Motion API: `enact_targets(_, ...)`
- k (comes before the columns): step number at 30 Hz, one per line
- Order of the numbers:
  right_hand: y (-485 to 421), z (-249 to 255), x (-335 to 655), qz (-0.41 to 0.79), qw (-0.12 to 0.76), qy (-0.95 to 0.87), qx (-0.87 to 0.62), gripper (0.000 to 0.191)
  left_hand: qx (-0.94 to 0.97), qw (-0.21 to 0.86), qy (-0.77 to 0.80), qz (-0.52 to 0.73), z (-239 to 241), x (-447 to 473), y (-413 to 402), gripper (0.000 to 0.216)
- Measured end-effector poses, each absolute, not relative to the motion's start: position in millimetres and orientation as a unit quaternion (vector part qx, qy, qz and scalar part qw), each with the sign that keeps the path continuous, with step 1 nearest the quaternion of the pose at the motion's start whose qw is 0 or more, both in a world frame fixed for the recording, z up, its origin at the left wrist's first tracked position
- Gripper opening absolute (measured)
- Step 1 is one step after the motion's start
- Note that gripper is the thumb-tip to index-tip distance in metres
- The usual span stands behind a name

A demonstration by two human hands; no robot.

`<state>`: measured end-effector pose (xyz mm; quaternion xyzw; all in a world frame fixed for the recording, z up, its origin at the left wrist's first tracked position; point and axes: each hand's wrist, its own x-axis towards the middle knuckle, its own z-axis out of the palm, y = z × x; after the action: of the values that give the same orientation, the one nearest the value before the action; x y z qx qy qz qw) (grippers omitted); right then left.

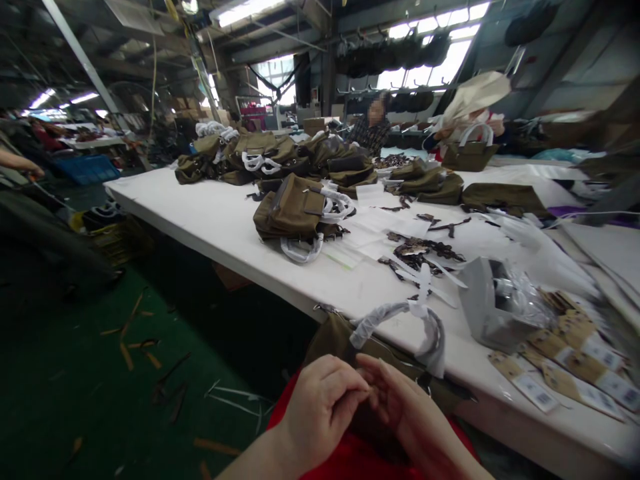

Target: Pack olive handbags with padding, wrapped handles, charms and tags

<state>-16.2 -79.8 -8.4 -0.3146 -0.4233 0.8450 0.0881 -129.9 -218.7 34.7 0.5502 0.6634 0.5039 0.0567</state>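
Observation:
An olive-green handbag (330,337) leans against the table edge in front of me, partly behind my hands. Its handles (433,333) are wrapped in white paper. My left hand (323,403) is closed in a pinch, thumb against the forefinger. Beside it my right hand (405,407) curls inward, its fingertips meeting those of the left. Whatever lies between the fingertips is too small to make out. Both hands are over the front of the bag, above my red clothing (350,460).
On the white table (225,243) lie another olive bag (295,207), a heap of bags (280,150), dark straps (425,248), a grey box (490,307) and cardboard tags (565,360). Two people (373,130) work across it. Scraps (127,350) litter the green floor.

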Motion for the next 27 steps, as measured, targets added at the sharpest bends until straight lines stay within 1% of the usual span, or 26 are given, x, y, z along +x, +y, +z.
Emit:
enact_targets(5, -74.7, 5.1, -14.0, 0.815, 0.132, -0.448, -0.344, 0.047, 0.543, 0.089, 0.681, 0.484, 29.9, -131.9, -219.2, 0.009)
enact_targets(10, -59.4, 4.5, -9.5, 0.825, 0.155, -0.42, -0.344, 0.042, 0.502, 0.122, 0.725, 0.455, 17.8, -143.4, -217.9, 0.012)
enact_targets(11, -56.3, 2.1, -9.6, 0.825, 0.169, -0.417, -0.342, 0.044, 0.491, 0.133, 0.735, 0.448, 16.1, -145.8, -216.8, 0.013)
enact_targets(13, -51.3, -3.8, -11.1, 0.813, 0.198, -0.43, -0.339, 0.053, 0.47, 0.146, 0.75, 0.443, 14.3, -149.5, -212.7, 0.014)
enact_targets(15, -47.9, -9.4, -14.0, 0.785, 0.217, -0.468, -0.342, 0.062, 0.462, 0.131, 0.753, 0.45, 14.6, -152.4, -205.8, 0.014)
enact_targets(18, -44.1, -13.7, -18.6, 0.717, 0.22, -0.563, -0.347, 0.066, 0.492, 0.078, 0.744, 0.446, 16.8, -155.3, -191.4, 0.011)
enact_targets(20, -40.7, -14.2, -20.2, 0.662, 0.203, -0.633, -0.347, 0.066, 0.514, 0.068, 0.747, 0.416, 17.8, -156.0, -181.9, 0.011)
enact_targets(22, -36.5, -14.5, -19.7, 0.589, 0.165, -0.708, -0.353, 0.06, 0.519, 0.075, 0.756, 0.392, 17.7, -155.5, -175.0, 0.01)
enact_targets(25, -30.3, -16.5, -15.9, 0.46, 0.107, -0.814, -0.337, 0.037, 0.508, 0.088, 0.757, 0.402, 16.7, -154.5, -172.1, 0.01)
enact_targets(26, -28.7, -17.1, -14.9, 0.433, 0.093, -0.837, -0.323, 0.029, 0.505, 0.093, 0.752, 0.413, 16.6, -154.6, -173.0, 0.01)
enact_targets(27, -27.4, -17.2, -14.6, 0.416, 0.076, -0.852, -0.309, 0.026, 0.501, 0.101, 0.746, 0.426, 16.9, -154.9, -174.4, 0.01)
